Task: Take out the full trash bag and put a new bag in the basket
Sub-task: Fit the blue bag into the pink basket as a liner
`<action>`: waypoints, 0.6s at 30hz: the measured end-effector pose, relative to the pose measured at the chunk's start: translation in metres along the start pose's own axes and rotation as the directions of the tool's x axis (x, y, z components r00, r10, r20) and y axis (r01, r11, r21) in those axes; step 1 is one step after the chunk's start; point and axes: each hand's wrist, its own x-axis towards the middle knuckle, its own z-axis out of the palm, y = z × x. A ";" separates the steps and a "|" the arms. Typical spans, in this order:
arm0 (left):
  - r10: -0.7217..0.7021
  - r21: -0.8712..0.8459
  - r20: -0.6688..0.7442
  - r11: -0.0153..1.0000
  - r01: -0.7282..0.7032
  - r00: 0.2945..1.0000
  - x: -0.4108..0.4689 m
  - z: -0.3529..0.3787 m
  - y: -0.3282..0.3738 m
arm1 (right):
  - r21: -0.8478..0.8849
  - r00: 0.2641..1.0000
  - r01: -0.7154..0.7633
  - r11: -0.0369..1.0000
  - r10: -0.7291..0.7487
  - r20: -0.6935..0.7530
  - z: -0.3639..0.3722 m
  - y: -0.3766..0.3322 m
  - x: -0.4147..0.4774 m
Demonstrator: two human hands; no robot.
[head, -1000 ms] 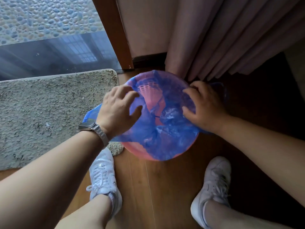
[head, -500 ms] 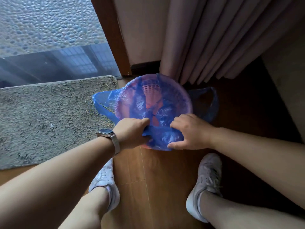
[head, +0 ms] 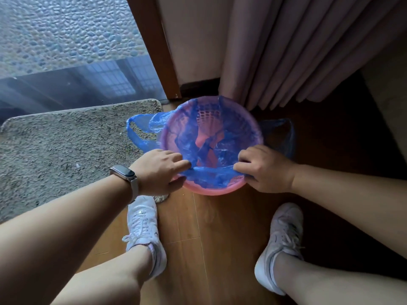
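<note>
A round pink plastic basket (head: 217,190) with a perforated wall stands on the wooden floor. A thin blue bag (head: 211,177) lies inside it, its edge folded over the near rim. One bag handle (head: 137,133) hangs out on the left over the mat, and the other handle (head: 284,137) hangs out on the right. My left hand (head: 158,172), with a watch on the wrist, pinches the blue film at the near-left rim. My right hand (head: 264,169) grips the film at the near-right rim.
A shaggy grey mat (head: 66,150) lies left of the basket. A pink curtain (head: 297,51) hangs just behind it, beside a brown door frame (head: 154,47) and glass door. My two white shoes (head: 143,234) (head: 279,245) stand on the floor below the basket.
Both hands moved from the sides of the basket's top down to its near rim, drawing the blue film over that edge. The bag now lies deeper inside, and both handles hang outside.
</note>
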 end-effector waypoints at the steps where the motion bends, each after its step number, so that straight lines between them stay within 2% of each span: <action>1: 0.037 0.008 0.006 0.999 -0.037 0.999 -0.006 -0.002 0.002 | -0.009 1.000 0.017 1.000 -0.017 -0.008 -0.001 -0.001 -0.006; 5: 0.128 0.003 0.051 0.992 -0.128 0.990 -0.023 -0.001 0.016 | -0.073 0.993 0.099 0.992 -0.104 -0.063 -0.001 -0.009 -0.026; 11: 0.173 0.013 0.102 0.984 -0.176 0.980 -0.029 0.000 0.016 | -0.092 0.979 0.192 0.977 -0.184 0.093 0.002 -0.012 -0.041; 15: 0.237 0.048 0.037 0.970 -0.239 0.971 -0.036 0.008 0.012 | -0.087 0.988 0.130 0.988 -0.122 0.091 0.006 -0.006 -0.039; 18: 0.222 0.079 0.008 0.972 -0.222 0.975 -0.048 0.016 0.000 | -0.095 0.998 0.048 0.994 -0.044 0.046 0.012 0.001 -0.037</action>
